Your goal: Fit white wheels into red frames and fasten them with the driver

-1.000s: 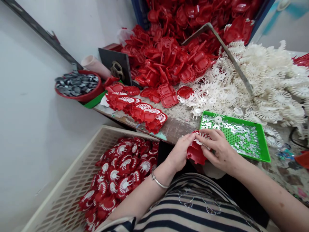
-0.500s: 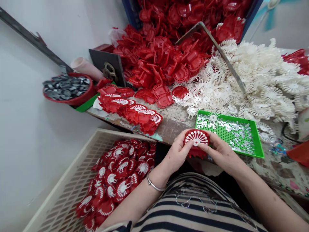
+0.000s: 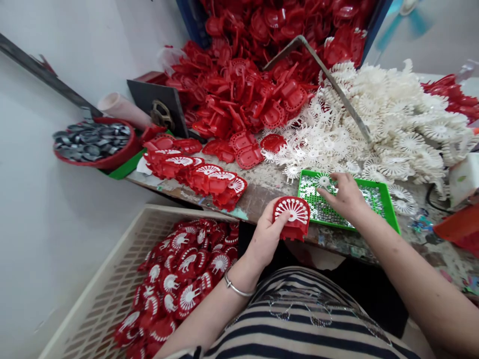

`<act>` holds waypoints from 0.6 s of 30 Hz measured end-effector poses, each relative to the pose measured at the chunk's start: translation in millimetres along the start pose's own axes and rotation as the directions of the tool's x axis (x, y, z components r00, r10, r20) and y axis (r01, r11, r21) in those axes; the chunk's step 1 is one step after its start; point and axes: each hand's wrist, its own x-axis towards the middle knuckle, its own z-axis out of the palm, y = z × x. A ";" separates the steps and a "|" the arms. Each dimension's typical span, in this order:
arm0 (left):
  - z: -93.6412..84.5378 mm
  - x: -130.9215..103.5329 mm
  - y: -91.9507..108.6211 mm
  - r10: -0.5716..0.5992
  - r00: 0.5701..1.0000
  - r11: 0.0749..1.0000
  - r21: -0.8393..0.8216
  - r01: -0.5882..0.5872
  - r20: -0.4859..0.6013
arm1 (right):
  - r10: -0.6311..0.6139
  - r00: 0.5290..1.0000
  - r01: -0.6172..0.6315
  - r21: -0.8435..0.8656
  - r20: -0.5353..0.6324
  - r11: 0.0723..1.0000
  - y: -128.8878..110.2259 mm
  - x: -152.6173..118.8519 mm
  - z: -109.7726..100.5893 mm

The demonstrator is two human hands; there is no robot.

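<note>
Here, red piece (image 3: pixel 297 227) in left fingers (image 3: pixel 282 221).

Workshop; worn bench (image 3: pixel 264 187); heaped red parts (image 3: pixel 239 94)

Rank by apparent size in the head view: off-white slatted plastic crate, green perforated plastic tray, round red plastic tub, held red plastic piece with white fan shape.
1. Crate
2. Tray and tub: too close to rank
3. Piece in left hand
</note>
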 end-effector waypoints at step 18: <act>3.6 -0.3 0.2 -0.086 0.996 0.978 -0.189 0.085 0.004 | -0.047 0.959 0.181 -0.472 0.280 0.863 -40.5 11.8 -10.2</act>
